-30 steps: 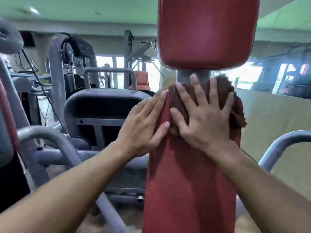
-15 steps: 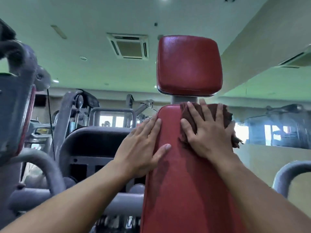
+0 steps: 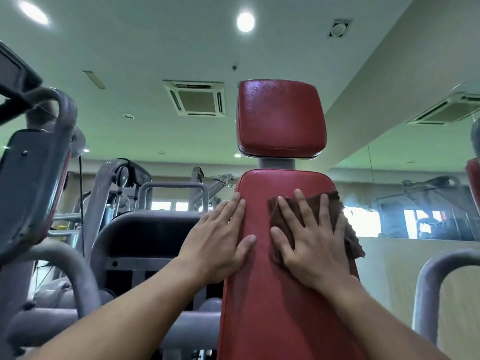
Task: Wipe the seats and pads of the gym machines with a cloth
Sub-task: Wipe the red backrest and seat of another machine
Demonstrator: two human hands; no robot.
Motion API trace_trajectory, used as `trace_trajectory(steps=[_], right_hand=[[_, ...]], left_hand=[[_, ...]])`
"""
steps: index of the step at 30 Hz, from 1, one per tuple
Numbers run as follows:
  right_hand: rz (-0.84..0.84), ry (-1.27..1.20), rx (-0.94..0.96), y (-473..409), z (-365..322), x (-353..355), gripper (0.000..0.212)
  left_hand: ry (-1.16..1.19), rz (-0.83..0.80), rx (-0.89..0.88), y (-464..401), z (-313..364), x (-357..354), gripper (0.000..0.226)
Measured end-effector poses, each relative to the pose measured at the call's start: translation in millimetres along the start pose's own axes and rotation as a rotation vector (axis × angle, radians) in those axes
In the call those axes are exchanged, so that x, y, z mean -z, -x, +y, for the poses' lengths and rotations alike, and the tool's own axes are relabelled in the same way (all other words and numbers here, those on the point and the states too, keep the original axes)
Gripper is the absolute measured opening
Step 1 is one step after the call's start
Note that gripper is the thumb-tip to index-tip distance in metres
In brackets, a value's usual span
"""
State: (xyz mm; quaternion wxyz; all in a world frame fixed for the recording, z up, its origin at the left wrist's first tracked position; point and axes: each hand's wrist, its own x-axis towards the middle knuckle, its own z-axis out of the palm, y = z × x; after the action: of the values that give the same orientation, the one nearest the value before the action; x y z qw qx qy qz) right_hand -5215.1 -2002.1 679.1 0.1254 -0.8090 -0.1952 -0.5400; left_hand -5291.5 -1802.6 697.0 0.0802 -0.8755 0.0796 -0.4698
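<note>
red vinyl back pad [image 3: 280, 294] stands upright, long axis vertical; right hand [image 3: 311, 245], fingers spread, presses a brown cloth [image 3: 335, 214] overhanging its right edge; left hand [image 3: 220, 245] lies flat, fingers together, on its left edge.

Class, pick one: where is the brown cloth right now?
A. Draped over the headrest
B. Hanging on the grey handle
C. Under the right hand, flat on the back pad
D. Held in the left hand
C: the right hand presses the brown cloth flat against the red back pad.
</note>
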Motion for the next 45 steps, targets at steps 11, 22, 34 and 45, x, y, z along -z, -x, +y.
trace_trajectory(steps=[11,22,34,45], right_hand=[[0.07,0.021,0.197,-8.9,-37.1,-4.9,0.061],[0.062,-0.001,0.294,37.8,-49.9,-19.6,0.061],[0.022,0.031,0.101,73.8,21.3,-19.1,0.064],[0.025,0.032,0.117,131.1,9.4,-35.5,0.066]], left_hand=[[0.215,0.103,-0.016,1.1,-4.4,9.6,0.074],[-0.065,0.167,-0.076,43.1,-22.5,0.2,0.068],[0.189,0.248,-0.055,43.2,16.1,-40.0,0.065],[0.219,0.199,-0.079,48.4,6.4,-42.2,0.07]])
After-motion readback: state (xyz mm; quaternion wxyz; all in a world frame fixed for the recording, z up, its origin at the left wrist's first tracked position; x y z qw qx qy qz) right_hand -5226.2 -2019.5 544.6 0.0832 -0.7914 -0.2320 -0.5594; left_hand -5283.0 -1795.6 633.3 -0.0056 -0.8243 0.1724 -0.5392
